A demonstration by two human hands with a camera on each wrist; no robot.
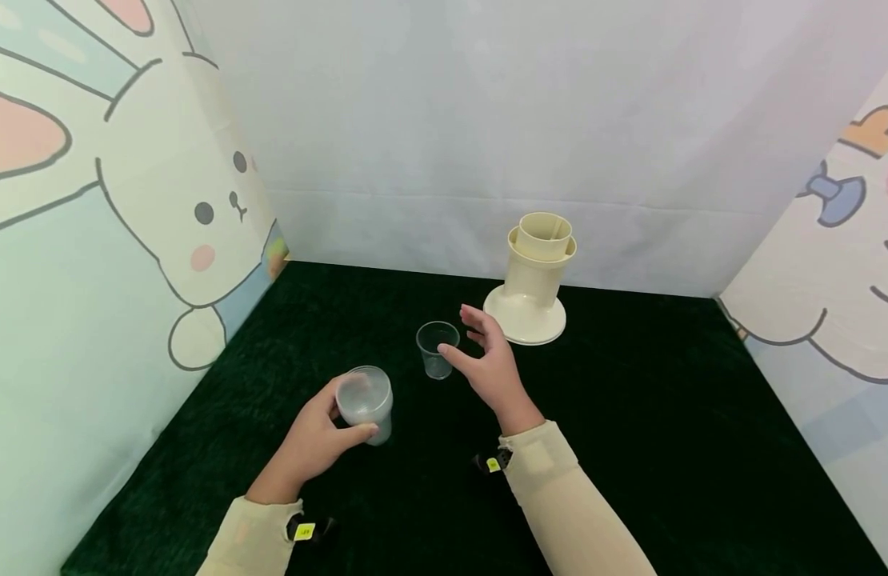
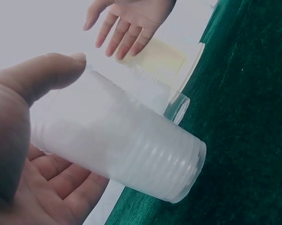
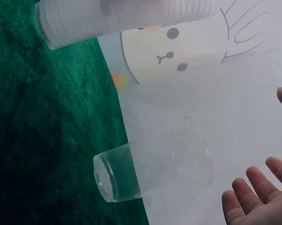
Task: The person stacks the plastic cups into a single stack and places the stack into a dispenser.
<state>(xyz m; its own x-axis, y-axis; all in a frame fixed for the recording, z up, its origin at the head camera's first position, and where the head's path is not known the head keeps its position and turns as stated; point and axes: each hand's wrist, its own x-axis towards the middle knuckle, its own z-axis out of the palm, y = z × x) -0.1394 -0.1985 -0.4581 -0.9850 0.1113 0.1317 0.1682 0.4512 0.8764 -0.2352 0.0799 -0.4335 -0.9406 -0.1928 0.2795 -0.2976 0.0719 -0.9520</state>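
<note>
My left hand (image 1: 310, 444) grips a stack of nested clear plastic cups (image 1: 368, 400), thumb on one side and fingers round the other. The stacked rims and ribs show in the left wrist view, where the cups (image 2: 126, 140) tilt down to the right. A single clear plastic cup (image 1: 437, 356) stands upright on the cloth, right of and beyond the stack. Just beside it is my right hand (image 1: 490, 364), fingers spread and holding nothing. In the right wrist view the fingers (image 3: 258, 192) are apart from the single cup (image 3: 155, 164).
A cream plastic holder (image 1: 534, 272) with a round base and upright tube stands at the back, beyond my right hand. Dark green cloth (image 1: 667, 432) covers the table. A white backdrop (image 1: 415, 120) rises behind, with cartoon-printed panels (image 1: 178, 200) at both sides.
</note>
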